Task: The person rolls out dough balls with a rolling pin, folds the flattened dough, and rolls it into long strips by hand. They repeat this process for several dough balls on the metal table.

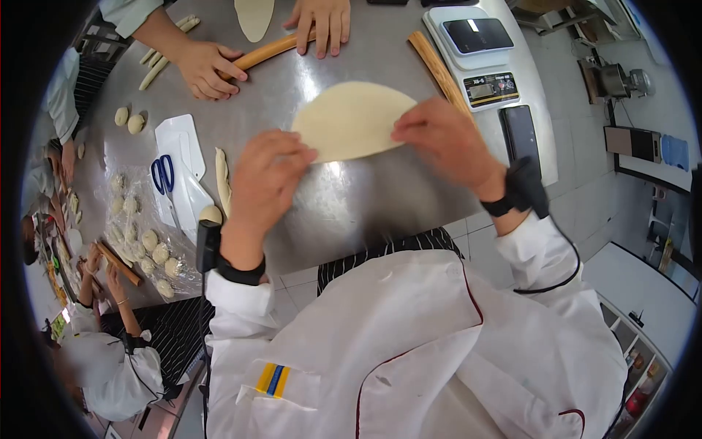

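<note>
A thin oval sheet of dough (355,121) is stretched between my two hands above the steel table. My left hand (270,172) pinches its left edge, fingers closed. At the right edge my right hand (446,139) pinches it too. To the right, a wooden rolling pin (442,73) lies partly hidden behind my right hand. A strip of dough (222,179) and a dough ball (210,214) are near my left wrist.
Across the steel table (307,234), a co-worker's hands press a rolling pin (270,53) beside another dough sheet (254,16). Scales (475,51) and a phone (520,132) stand right. Scissors (164,175), a white scraper (180,146) and plastic-covered dough balls (150,240) lie left.
</note>
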Tool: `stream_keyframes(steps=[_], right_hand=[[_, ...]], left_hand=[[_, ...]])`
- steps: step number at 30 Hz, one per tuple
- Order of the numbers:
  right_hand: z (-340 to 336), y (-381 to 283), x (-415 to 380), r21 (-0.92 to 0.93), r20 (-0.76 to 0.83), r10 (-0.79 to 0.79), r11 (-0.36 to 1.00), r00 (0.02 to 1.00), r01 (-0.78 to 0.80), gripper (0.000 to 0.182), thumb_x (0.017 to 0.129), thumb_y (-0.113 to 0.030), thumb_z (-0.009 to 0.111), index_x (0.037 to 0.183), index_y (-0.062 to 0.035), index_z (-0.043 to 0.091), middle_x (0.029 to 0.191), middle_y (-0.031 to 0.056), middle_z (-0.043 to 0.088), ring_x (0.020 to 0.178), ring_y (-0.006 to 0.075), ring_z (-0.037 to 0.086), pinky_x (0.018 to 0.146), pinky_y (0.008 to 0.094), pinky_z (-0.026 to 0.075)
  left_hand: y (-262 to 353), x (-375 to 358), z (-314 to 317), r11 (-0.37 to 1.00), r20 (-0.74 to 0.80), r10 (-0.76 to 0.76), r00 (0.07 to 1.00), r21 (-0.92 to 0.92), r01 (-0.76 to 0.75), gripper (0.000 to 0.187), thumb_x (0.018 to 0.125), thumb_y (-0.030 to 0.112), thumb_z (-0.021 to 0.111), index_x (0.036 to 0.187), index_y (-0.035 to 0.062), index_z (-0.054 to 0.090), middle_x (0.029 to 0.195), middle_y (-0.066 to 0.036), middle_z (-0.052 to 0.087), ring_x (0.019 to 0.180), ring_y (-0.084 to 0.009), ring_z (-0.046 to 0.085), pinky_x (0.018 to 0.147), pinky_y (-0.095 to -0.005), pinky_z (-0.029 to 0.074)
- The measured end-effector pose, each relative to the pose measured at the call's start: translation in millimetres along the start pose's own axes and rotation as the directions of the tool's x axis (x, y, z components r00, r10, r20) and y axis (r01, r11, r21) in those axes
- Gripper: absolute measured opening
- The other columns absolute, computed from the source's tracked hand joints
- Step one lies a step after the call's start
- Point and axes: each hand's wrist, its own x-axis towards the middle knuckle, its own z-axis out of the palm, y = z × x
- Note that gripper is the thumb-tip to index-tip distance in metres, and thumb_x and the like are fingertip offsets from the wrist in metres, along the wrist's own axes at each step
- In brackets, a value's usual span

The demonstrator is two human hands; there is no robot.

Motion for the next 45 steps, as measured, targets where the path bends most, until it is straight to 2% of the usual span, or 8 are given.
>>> stream_keyframes(steps=[12,14,16,19,23,25,28,45], right_hand=[[70,-22,-73,-0.124,0.329,0.082,0.991,0.941,-0.043,0.063,0.078,-0.028,0.075,0.133,-0.0030,0.054,0.147,0.0152,0.046,0.140,0.0339,0.039,0.117,0.0514,0.028],[30,-14,-71,-0.181,0.017,0.205,0.963,0.979,-0.199,0.062,0.082,-0.031,0.074,0.134,-0.0033,0.053,0.147,0.0160,0.045,0.137,0.0328,0.041,0.113,0.0535,0.031],[0,-9,-75,-0.436,-0.382,0.441,0.689,0.812,-0.579,0.053,0.085,-0.031,0.072,0.129,-0.0047,0.056,0.128,0.0142,0.056,0.119,0.0318,0.054,0.102,0.0516,0.040],[1,17,-102,-0.457,-0.082,0.872,0.398,0.483,-0.796,0.044,0.086,-0.030,0.072,0.122,-0.0076,0.059,0.104,0.0084,0.060,0.100,0.0288,0.059,0.090,0.0468,0.044],[-5,-7,-77,-0.342,-0.018,0.594,0.752,0.804,-0.563,0.036,0.086,-0.028,0.071,0.116,-0.0103,0.060,0.092,0.0043,0.058,0.091,0.0256,0.060,0.084,0.0430,0.046],[14,-21,-41,-0.394,0.100,0.324,0.881,0.941,-0.262,0.037,0.085,-0.028,0.071,0.118,-0.0132,0.060,0.099,0.0046,0.060,0.098,0.0250,0.060,0.089,0.0459,0.044],[59,5,-59,-0.355,0.143,0.206,0.924,0.968,-0.144,0.042,0.087,-0.030,0.068,0.125,-0.0138,0.059,0.119,0.0089,0.060,0.117,0.0289,0.056,0.101,0.0519,0.039],[82,39,-23,-0.558,-0.071,0.515,0.689,0.854,-0.462,0.053,0.098,-0.045,0.048,0.138,-0.0108,0.054,0.150,0.0170,0.042,0.141,0.0390,0.035,0.111,0.0675,0.020]], left_hand=[[46,-57,87,0.965,0.390,-0.202,0.898,0.237,0.115,0.063,0.086,0.030,0.064,0.138,-0.0005,0.048,0.148,-0.024,0.043,0.140,-0.0438,0.035,0.116,-0.0545,0.024],[42,-45,57,0.961,0.422,-0.201,0.884,0.258,0.096,0.063,0.084,0.029,0.067,0.136,-0.0022,0.049,0.146,-0.024,0.044,0.138,-0.0442,0.037,0.114,-0.0521,0.027],[42,-58,33,0.906,0.097,-0.344,0.934,0.297,0.303,0.059,0.084,0.024,0.067,0.135,-0.0026,0.050,0.145,-0.023,0.044,0.136,-0.0437,0.039,0.113,-0.0521,0.030],[28,-69,31,0.831,-0.052,-0.549,0.834,0.073,0.552,0.047,0.086,0.019,0.066,0.128,-0.0004,0.056,0.140,-0.024,0.048,0.136,-0.0415,0.039,0.113,-0.0537,0.029],[43,-48,32,0.926,-0.283,-0.321,0.904,0.104,0.362,0.043,0.091,0.025,0.061,0.127,0.0014,0.059,0.141,-0.024,0.048,0.132,-0.0410,0.043,0.113,-0.0547,0.027],[50,-26,31,0.741,-0.181,-0.136,0.974,0.634,0.221,0.051,0.093,0.036,0.056,0.129,0.0003,0.057,0.143,-0.023,0.047,0.133,-0.0402,0.043,0.114,-0.0556,0.024],[-3,-53,68,0.767,0.165,-0.413,0.896,0.594,0.243,0.064,0.093,0.046,0.051,0.137,-0.0009,0.051,0.145,-0.022,0.047,0.139,-0.0395,0.037,0.116,-0.0564,0.020],[-83,30,77,0.638,-0.048,-0.409,0.911,0.699,0.323,0.064,0.098,0.047,0.040,0.146,0.0044,0.044,0.153,-0.024,0.037,0.145,-0.0468,0.024,0.116,-0.0641,0.012]])
